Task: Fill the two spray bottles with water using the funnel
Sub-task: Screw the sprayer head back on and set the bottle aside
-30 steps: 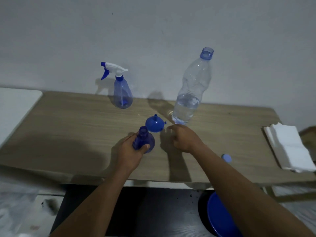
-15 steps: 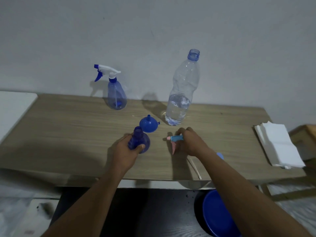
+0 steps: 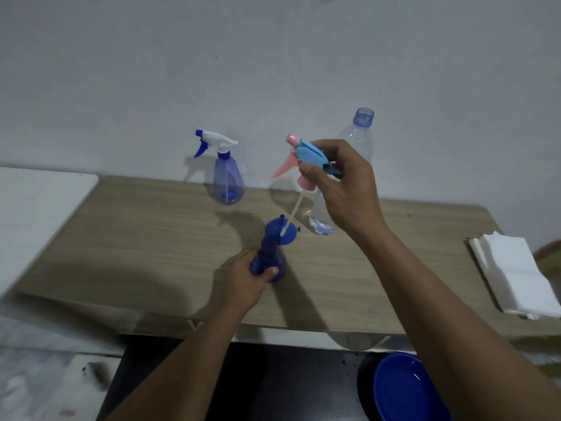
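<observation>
My left hand [image 3: 247, 281] grips an open dark blue spray bottle [image 3: 267, 256] standing on the wooden table [image 3: 151, 238]. My right hand [image 3: 340, 180] holds a pink and light blue spray head [image 3: 300, 159] in the air, its white dip tube [image 3: 293, 215] hanging down with the tip just above the bottle's mouth. A blue funnel [image 3: 283, 230] lies upside down on the table right behind the bottle. A second spray bottle [image 3: 226, 177], pale blue with a white and blue head on, stands at the back. A clear uncapped water bottle [image 3: 343, 177], partly hidden by my right hand, holds some water.
A stack of white paper napkins [image 3: 513, 271] lies at the table's right end. A blue basin [image 3: 406, 390] sits on the dark floor below the front edge. A white surface [image 3: 36, 214] adjoins the table on the left. The wall stands directly behind.
My right hand picked the spray head up from the table and raised it above the dark blue bottle. The left hand kept its hold on the bottle.
</observation>
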Action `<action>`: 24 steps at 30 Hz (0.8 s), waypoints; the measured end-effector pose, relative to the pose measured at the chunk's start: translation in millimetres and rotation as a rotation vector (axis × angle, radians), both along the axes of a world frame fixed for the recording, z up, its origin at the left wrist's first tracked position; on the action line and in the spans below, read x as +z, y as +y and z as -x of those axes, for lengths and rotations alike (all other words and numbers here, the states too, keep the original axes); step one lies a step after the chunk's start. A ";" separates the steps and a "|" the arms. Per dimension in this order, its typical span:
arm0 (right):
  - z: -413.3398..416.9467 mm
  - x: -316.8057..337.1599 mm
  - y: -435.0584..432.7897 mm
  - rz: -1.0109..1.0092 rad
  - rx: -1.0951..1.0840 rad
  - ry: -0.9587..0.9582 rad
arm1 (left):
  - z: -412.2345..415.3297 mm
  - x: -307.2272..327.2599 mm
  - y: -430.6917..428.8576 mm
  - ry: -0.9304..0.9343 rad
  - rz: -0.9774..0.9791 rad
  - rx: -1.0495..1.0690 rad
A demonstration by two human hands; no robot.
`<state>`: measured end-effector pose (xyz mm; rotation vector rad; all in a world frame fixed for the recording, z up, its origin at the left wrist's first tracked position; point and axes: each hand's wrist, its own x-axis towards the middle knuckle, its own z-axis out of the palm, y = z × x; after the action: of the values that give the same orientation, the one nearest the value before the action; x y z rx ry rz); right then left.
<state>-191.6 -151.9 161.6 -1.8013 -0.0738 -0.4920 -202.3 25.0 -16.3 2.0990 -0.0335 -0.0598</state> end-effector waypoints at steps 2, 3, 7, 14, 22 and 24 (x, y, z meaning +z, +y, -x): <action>-4.9 4.4 12.3 -0.027 0.018 -0.016 | -1.3 -3.0 0.8 0.012 0.024 -0.004; -7.7 3.9 17.1 -0.025 0.029 -0.021 | -2.5 -5.4 1.5 0.016 0.032 -0.009; -16.8 -12.5 27.3 0.024 0.056 0.007 | -5.7 -8.9 4.1 0.001 0.005 -0.026; -13.7 -56.5 35.7 0.097 0.123 0.133 | -6.9 -13.7 4.3 -0.009 0.056 -0.029; -5.8 -119.6 33.9 0.291 0.154 0.238 | -8.2 -27.2 4.0 -0.024 0.161 -0.037; -6.1 -122.9 34.0 0.285 0.151 0.242 | -9.3 -31.5 4.7 -0.028 0.176 -0.038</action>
<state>-185.4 -118.0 38.7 -2.1034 -0.1160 -0.1582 -193.0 29.7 -47.8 1.9237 -0.0924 -0.0492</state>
